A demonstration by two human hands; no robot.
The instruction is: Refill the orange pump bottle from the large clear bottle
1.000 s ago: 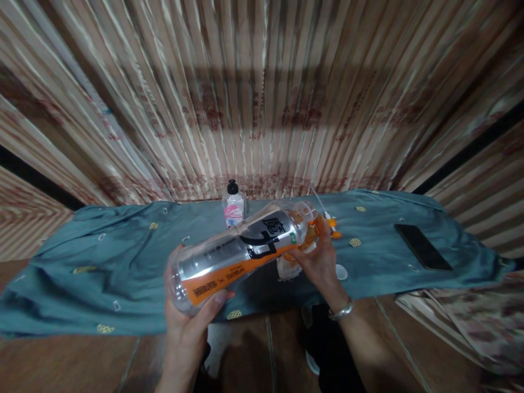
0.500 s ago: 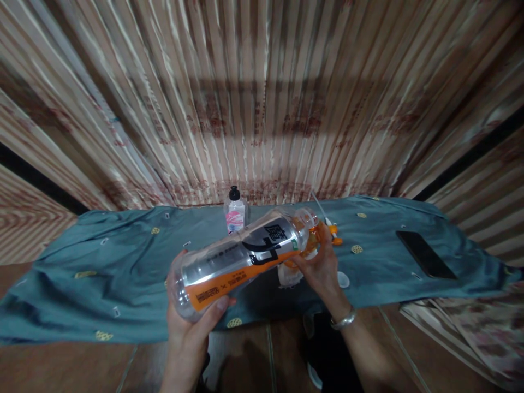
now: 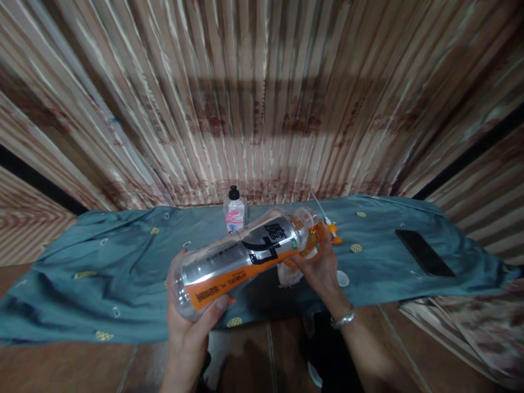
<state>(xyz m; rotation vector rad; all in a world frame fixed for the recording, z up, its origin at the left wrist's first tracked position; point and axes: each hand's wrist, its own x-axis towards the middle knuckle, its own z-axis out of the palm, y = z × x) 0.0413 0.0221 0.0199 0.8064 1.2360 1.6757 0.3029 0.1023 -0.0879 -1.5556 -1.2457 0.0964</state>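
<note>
One large clear bottle (image 3: 241, 259) with silver-and-orange label, held slantwise over the cloth-covered surface (image 3: 135, 262), neck to the right; left hand (image 3: 187, 323), grip clamped round its base. One amber container (image 3: 310, 241), partly hidden beside that neck, in the clamped grip of the right hand (image 3: 321, 268). Also: black-capped bottle (image 3: 235, 213), upright; orange pump (image 3: 334, 234), white cap (image 3: 343, 279) and black phone (image 3: 424, 252), all lying rightward.
</note>
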